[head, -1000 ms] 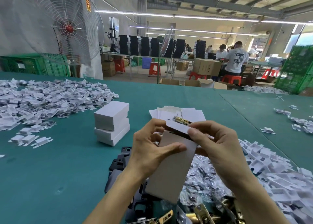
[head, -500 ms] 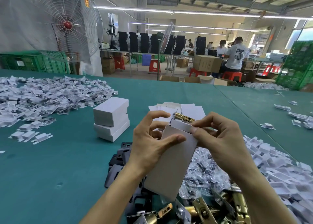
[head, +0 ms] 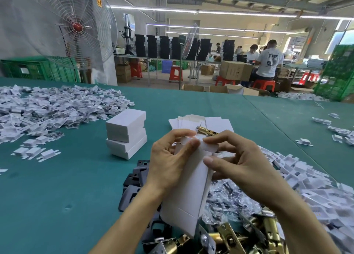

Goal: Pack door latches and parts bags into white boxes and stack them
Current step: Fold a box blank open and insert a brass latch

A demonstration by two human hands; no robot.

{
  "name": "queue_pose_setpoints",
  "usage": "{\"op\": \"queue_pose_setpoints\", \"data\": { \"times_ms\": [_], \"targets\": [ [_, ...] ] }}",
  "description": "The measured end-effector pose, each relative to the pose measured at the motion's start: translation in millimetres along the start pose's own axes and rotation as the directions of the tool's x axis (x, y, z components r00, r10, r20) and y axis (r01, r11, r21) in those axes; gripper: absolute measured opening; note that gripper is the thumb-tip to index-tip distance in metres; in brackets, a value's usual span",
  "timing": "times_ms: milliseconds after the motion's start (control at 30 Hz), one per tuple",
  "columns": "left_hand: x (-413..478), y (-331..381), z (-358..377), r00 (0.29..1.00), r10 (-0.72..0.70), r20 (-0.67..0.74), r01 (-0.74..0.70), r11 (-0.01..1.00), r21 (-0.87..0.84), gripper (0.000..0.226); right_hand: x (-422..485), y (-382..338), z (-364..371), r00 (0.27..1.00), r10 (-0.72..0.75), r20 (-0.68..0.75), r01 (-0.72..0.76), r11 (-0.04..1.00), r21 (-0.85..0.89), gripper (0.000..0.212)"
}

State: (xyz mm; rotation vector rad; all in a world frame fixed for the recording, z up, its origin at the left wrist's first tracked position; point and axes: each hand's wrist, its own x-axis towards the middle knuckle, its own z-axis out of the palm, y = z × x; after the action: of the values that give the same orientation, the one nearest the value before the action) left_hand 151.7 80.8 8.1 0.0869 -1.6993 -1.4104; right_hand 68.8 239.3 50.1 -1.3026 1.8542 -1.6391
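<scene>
Both hands have shifted up to the mouth of the white box (head: 188,194) since a moment ago. The left hand's (head: 170,161) thumb has slid off the front panel and now presses at the top edge, while the right hand (head: 243,169) has brought the end flap (head: 209,148) lower over the opening. The left fingers (head: 180,134) are curled round the upper part of the box. The right fingers (head: 226,137) bend over the flap, with the thumb set on the box face below it, pinching it down.

The box is held tilted above the table (head: 76,186), just over the heaps of parts bags (head: 228,198) and loose latches (head: 229,238). A brass latch (head: 207,132) pokes out of the open end, so closing looks barely begun; I would guess it has to go deeper before the flap will tuck. I cannot see whether a bag is inside. The stack of closed boxes (head: 126,134) waits to the left.
</scene>
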Motion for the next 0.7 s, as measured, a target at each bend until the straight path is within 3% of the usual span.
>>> {"op": "queue_pose_setpoints", "data": {
  "times_ms": [33, 100, 167, 233, 300, 433, 500, 600, 700],
  "targets": [
    [0.3, 0.2, 0.2, 1.0, -0.006, -0.008, 0.006, 0.999, 0.034, 0.012, 1.0, 2.4, 1.0, 1.0, -0.004, -0.022, 0.004, 1.0, -0.003, 0.024],
    [1.2, 1.6, -0.3, 1.0, -0.023, -0.002, 0.023, 0.99, 0.142, 0.037, 3.2, 6.6, 3.3, 0.995, -0.007, -0.101, 0.003, 0.999, -0.035, 0.024],
    [-0.1, 3.6, 0.4, 0.992, -0.077, 0.101, 0.042, 0.951, 0.306, 0.081, 6.1, 11.4, 4.8, 0.981, -0.004, -0.195, -0.012, 0.997, -0.082, 0.02],
    [-2.8, 6.7, 3.9, 0.954, -0.194, 0.23, 0.068, 0.884, 0.462, 0.101, 8.2, 15.3, 5.8, 0.966, 0.002, -0.26, -0.031, 0.994, -0.106, 0.018],
    [-6.0, 11.7, 7.0, 0.922, -0.268, 0.278, 0.086, 0.845, 0.527, 0.105, 8.5, 16.7, 6.2, 0.953, 0.002, -0.304, -0.041, 0.991, -0.125, 0.017],
    [-6.6, 15.0, 3.3, 0.905, -0.364, 0.22, 0.159, 0.769, 0.62, 0.124, 9.4, 17.0, 6.0, 0.918, -0.024, -0.396, -0.045, 0.985, -0.165, 0.015],
    [-10.0, 13.5, 4.2, 0.918, -0.338, 0.208, 0.099, 0.704, 0.703, 0.126, 9.3, 16.4, 7.9, 0.929, 0.005, -0.37, -0.052, 0.992, -0.119, 0.014],
    [-9.7, 9.4, 3.8, 0.947, -0.261, 0.185, 0.047, 0.688, 0.724, 0.117, 7.3, 12.2, 15.1, 0.956, 0.028, -0.293, -0.063, 0.992, -0.113, 0.022],
    [-5.4, 10.9, 1.5, 0.964, -0.177, 0.198, -0.03, 0.669, 0.743, 0.102, 7.4, 7.1, 20.1, 0.94, -0.038, -0.34, -0.012, 0.99, -0.143, 0.031]
  ]
}}
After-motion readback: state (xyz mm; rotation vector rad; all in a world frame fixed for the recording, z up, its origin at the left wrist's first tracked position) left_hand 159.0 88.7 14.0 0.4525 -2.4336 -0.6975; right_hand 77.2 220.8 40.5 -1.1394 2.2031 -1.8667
